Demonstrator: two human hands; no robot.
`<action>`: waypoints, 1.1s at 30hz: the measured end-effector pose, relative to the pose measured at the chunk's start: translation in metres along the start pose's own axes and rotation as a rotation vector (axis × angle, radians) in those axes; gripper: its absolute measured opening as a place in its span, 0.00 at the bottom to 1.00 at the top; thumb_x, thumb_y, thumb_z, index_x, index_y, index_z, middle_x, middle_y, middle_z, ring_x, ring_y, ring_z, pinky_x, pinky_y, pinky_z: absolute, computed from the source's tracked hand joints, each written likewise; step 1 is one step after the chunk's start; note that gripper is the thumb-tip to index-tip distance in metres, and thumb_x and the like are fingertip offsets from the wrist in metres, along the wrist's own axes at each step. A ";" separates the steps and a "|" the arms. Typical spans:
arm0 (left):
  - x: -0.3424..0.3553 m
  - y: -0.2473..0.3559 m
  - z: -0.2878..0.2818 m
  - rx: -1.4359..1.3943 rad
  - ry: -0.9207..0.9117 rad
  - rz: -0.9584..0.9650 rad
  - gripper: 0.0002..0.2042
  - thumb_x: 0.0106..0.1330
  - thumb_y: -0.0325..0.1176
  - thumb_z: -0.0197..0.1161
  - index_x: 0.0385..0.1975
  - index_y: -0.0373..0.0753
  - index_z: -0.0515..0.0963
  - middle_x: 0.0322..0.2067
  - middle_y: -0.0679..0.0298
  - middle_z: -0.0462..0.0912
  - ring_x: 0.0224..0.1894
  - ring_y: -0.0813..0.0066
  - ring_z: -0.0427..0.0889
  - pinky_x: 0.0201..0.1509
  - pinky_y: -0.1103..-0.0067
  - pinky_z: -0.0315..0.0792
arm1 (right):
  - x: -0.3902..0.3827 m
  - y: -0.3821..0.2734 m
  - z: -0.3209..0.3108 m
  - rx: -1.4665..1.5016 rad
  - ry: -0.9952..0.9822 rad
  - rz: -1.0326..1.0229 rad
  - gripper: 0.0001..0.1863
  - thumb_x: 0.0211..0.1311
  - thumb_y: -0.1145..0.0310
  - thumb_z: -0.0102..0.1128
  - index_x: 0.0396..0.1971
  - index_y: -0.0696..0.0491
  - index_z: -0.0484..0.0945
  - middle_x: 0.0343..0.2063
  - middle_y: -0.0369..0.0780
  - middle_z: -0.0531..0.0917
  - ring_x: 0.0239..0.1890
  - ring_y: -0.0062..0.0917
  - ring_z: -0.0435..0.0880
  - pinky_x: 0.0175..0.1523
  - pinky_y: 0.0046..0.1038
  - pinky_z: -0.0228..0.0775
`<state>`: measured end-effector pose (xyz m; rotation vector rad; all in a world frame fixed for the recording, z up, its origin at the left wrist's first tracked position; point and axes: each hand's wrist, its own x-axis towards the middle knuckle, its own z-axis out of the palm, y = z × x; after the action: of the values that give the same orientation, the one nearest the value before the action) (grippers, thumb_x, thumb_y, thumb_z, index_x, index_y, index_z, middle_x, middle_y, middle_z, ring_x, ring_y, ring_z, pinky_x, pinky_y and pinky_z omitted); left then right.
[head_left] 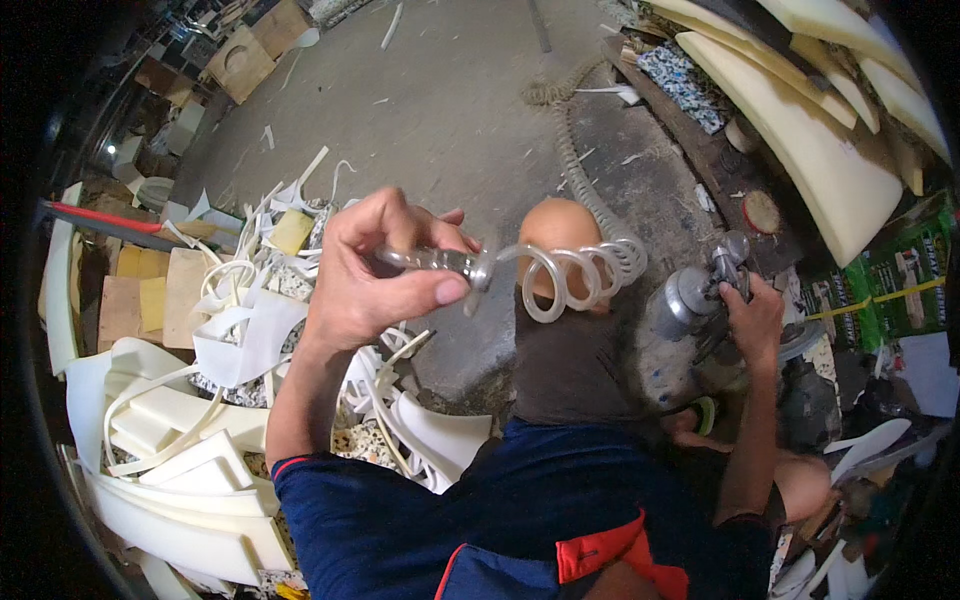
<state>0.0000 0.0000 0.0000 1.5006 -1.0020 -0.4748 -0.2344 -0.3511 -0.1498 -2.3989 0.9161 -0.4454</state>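
My left hand (360, 280) is closed around a metal hose fitting (476, 270) with clear tubing, held up at chest height. A translucent coiled air hose (545, 315) runs from it in loose loops, over or in front of my bent bare knee (555, 220), and a coiled length stretches back along the floor. My right hand (752, 315), lower at the right, grips a metal spray gun with a round silver cup (680, 305); its nozzle end points upward. Whether the hose's far end joins anything is unclear.
Piles of white foam offcuts (180, 480) crowd my left, beside wooden boards (185, 300) and a red bar (90, 215). The concrete floor (420, 110) stretches ahead. Large cream foam slabs (790, 150) lie at upper right, above green printed packages (880, 300) and a wooden ledge (690, 150).
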 end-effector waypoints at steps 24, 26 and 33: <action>0.009 0.051 0.003 0.995 -0.145 0.009 0.18 0.47 0.44 0.79 0.29 0.38 0.84 0.22 0.61 0.84 0.29 0.68 0.86 0.35 0.73 0.74 | -0.004 0.014 -0.003 0.112 0.049 0.022 0.13 0.58 0.66 0.66 0.31 0.62 0.77 0.20 0.46 0.76 0.24 0.29 0.73 0.34 0.34 0.66; 0.010 0.049 0.002 1.055 -0.104 0.040 0.19 0.42 0.45 0.82 0.28 0.39 0.84 0.19 0.65 0.83 0.26 0.71 0.84 0.37 0.75 0.72 | -0.004 0.014 -0.005 0.149 0.014 0.051 0.13 0.58 0.66 0.66 0.32 0.62 0.77 0.20 0.45 0.76 0.24 0.28 0.74 0.34 0.33 0.66; 0.002 0.042 -0.007 0.742 0.064 0.014 0.28 0.42 0.59 0.79 0.28 0.38 0.80 0.25 0.68 0.81 0.27 0.79 0.77 0.36 0.78 0.68 | -0.004 0.024 -0.002 0.077 0.035 0.024 0.13 0.57 0.67 0.66 0.30 0.62 0.77 0.21 0.48 0.77 0.24 0.34 0.75 0.34 0.36 0.67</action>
<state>-0.0066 0.0058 0.0422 2.1417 -1.2046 -0.0250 -0.2505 -0.3642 -0.1621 -2.3153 0.9252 -0.5063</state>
